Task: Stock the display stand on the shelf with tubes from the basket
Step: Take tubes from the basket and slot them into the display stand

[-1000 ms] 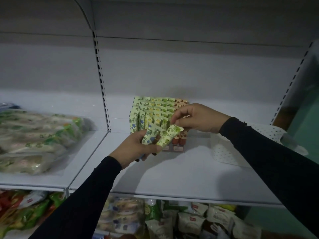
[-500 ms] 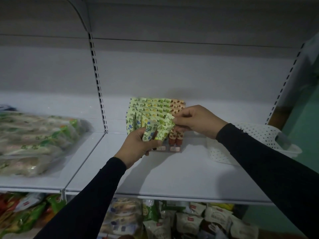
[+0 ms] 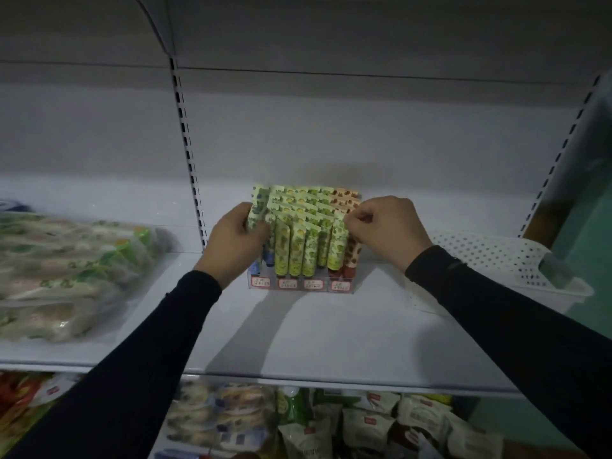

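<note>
Mostly green floral tubes (image 3: 299,250), upright

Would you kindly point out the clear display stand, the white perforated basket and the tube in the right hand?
clear display stand (image 3: 299,284), head view, front labelled edge.
white perforated basket (image 3: 490,256), head view, dotted side wall.
green-patterned tube (image 3: 337,246), head view, mid body.

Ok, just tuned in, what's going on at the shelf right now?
A person is filling the display stand with patterned tubes. The right hand pinches the top of a green tube that is going into a front slot near the stand's right end. The left hand grips another tube at the stand's left side. The white basket sits on the shelf to the right.
</note>
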The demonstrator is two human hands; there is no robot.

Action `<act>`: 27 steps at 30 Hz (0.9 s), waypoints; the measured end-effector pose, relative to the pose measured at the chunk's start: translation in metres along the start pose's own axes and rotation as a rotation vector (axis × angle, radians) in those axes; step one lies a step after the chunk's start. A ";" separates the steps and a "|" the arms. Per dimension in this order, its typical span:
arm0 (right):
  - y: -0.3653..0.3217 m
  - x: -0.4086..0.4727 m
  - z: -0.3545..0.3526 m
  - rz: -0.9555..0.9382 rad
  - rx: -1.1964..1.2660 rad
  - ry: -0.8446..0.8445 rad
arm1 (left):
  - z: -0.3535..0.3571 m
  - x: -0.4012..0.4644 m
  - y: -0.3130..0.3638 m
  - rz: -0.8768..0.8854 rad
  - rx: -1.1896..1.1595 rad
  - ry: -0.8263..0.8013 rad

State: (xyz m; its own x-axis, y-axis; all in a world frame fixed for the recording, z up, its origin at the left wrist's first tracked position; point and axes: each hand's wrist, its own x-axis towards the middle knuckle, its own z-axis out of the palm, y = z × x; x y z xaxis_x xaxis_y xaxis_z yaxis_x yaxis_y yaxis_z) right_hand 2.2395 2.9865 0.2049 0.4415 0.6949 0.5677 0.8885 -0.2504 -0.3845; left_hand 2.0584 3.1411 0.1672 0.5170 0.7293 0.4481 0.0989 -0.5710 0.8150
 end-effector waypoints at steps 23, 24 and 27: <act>0.004 -0.003 0.054 -0.027 -0.079 0.072 | 0.015 0.045 -0.009 0.006 0.630 0.007; 0.004 -0.003 0.055 -0.026 -0.081 0.072 | 0.015 0.044 -0.009 0.001 0.632 0.004; 0.004 -0.002 0.056 -0.029 -0.094 0.069 | 0.015 0.044 -0.011 -0.012 0.624 0.000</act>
State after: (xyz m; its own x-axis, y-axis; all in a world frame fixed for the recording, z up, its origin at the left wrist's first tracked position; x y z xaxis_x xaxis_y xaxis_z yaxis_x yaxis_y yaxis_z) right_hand 2.2348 3.0221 0.1616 0.4204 0.6557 0.6272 0.9073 -0.2951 -0.2996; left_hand 2.0926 3.1744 0.1725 0.5126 0.7371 0.4404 0.5828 -0.6753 0.4520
